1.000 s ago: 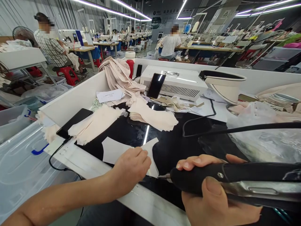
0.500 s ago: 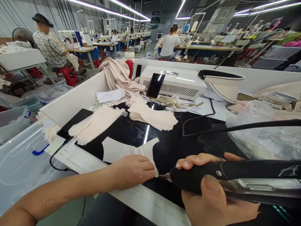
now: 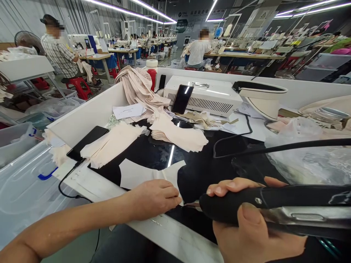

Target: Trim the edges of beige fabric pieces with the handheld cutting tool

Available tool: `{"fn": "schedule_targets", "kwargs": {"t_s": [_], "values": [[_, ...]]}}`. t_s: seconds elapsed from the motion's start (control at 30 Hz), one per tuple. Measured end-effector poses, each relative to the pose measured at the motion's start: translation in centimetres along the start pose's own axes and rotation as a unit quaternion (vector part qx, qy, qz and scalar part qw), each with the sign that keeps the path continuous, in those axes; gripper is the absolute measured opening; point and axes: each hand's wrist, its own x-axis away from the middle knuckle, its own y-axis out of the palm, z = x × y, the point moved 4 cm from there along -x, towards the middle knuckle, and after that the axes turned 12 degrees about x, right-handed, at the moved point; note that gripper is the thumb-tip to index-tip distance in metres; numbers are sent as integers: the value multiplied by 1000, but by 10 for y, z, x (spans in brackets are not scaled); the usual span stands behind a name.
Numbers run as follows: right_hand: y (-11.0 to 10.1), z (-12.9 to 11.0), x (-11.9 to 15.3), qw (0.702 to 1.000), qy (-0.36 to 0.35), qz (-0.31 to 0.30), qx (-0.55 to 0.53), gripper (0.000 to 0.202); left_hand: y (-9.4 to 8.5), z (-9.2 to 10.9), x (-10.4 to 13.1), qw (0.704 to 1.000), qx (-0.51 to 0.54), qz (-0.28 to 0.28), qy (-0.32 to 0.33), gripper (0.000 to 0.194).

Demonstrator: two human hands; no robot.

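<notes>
My left hand point(image 3: 155, 199) is pinching the likely flimsy white panel point(image 3: 137, 176) at its corner; my right hand point(image 3: 253, 233) is gripping the metal-tipped tool point(image 3: 229, 207).

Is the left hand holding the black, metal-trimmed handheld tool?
No, the right hand grips that tool, while the left hand is at the curved white piece.

White curved piece point(image 3: 137, 176) lies flat near the table's near edge; black-handled tool point(image 3: 226, 208) at right, metal tip pointing left
</notes>
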Motion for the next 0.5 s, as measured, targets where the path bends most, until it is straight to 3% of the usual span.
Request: {"fn": "schedule_targets", "kwargs": {"t_s": [0.5], "values": [[5, 2, 2, 1000, 3, -6, 6, 48, -2, 3, 1, 1000, 10, 16, -2, 20]]}}
